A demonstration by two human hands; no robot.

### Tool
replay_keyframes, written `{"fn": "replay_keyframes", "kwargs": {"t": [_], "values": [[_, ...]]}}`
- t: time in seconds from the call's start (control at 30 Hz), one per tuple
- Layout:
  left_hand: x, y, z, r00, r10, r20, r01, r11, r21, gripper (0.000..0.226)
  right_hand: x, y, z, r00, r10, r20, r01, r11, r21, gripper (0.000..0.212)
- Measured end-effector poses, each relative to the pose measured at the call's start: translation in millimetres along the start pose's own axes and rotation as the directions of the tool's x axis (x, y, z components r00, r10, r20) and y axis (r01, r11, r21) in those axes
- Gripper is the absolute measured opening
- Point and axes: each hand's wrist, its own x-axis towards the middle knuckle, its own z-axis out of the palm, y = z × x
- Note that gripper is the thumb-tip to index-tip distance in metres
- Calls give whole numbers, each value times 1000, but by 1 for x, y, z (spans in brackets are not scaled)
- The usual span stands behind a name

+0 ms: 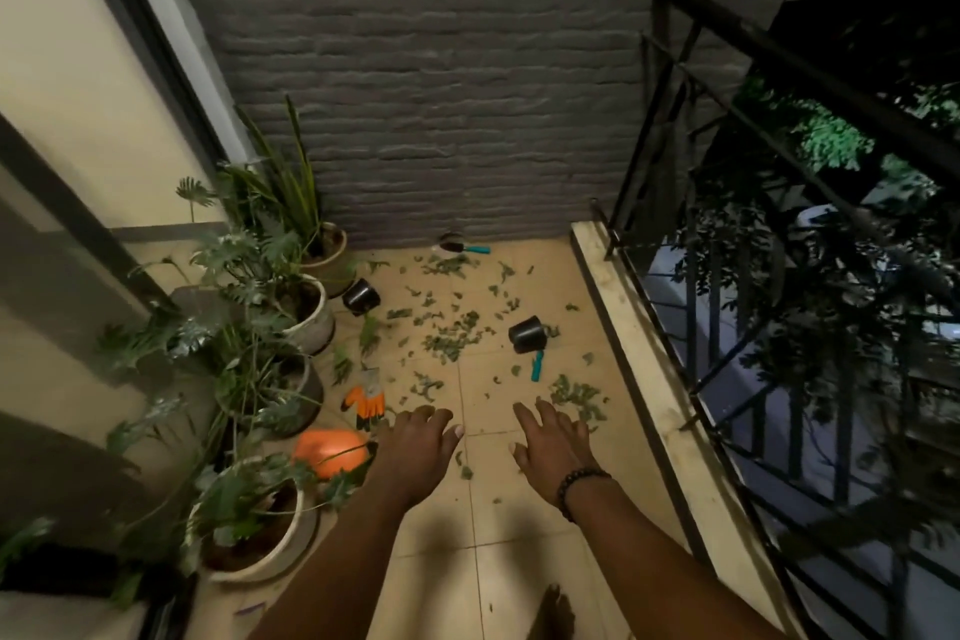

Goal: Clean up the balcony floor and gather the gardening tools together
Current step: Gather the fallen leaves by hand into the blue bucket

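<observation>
On the tiled balcony floor point(519, 535), strewn with leaves point(447, 335) and tools, we stretch our left hand point(418, 444) and right hand point(553, 442) out empty, fingers spread, seemingly ready to gather.

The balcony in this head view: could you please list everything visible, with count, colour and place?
Leaf scraps: many, green, scattered over floor tiles.
Small pots: two, black, tipped on floor.
Trowel: one, teal handle, by brick wall.
Teal-handled tool: one, beside right black pot.
Gloves: orange-grey, near planters.
Orange object: one, by front planter.
Potted plants: about five, along left wall.
Railing: black, right.
Left hand: open, empty.
Right hand: open, empty, beaded bracelet.
</observation>
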Motion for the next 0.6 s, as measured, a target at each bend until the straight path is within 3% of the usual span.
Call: {"fn": "replay_keyframes", "kwargs": {"t": [0.07,0.17,0.33,0.6], "values": [[23,7,-1,1000,-8,6,8,1000,14,67,16,15,-2,1000,7,25,-6,1000,-12,55],[50,14,-6,1000,22,7,-23,998,53,93,36,33,-3,998,6,62,-4,1000,-22,56],[121,25,-5,999,5,50,-6,1000,18,50,96,65,-13,992,21,123,-17,999,-35,59],[262,-11,82,994,-4,106,6,1000,-21,47,230,105,41,990,99,98,-101,995,9,62]]}}
